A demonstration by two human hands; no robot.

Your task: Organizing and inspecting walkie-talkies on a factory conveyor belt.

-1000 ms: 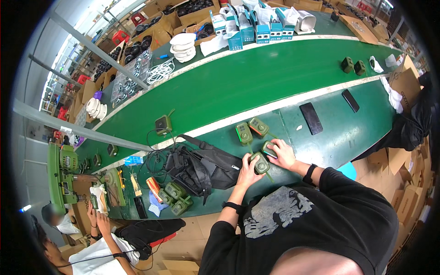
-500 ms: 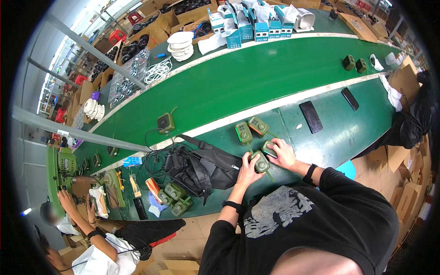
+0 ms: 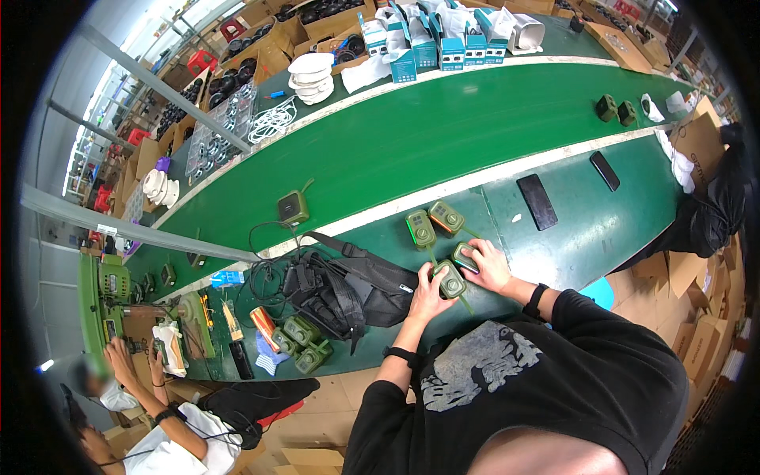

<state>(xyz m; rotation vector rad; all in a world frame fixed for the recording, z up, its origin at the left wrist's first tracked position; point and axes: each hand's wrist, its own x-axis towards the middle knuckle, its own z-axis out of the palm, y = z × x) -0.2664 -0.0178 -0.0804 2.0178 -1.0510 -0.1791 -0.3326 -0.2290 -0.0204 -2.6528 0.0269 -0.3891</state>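
A long green belt [image 3: 396,131] crosses the scene from near left to far right. On its near side runs the green table [image 3: 637,194], with pale edging between the two. At the left end, a co-worker [image 3: 215,447] in a white top has both arms raised toward a green machine [image 3: 115,281]. Beyond the belt stands a row of teal and white boxes [image 3: 452,54], open at the top. A black bag [image 3: 348,286] lies slumped on the table, just left of the person's hands.

The left hand [image 3: 428,299] has its fingers curled around the left side of a small green gadget, the nearer gadget [image 3: 452,283]. The right hand [image 3: 488,267] has its fingers bent over the top and right side of another, the farther gadget [image 3: 462,255]. Both gadgets are held low at the table, close beside each other; whether they touch is hard to tell.

To the right lie two dark phones [image 3: 537,203], well apart from the hands. Just beyond the held gadgets is a similar pair [image 3: 420,229], close together. More sit in a cluster [image 3: 300,329] left of the bag's near end, and a lone gadget [image 3: 293,207] rests on the belt.
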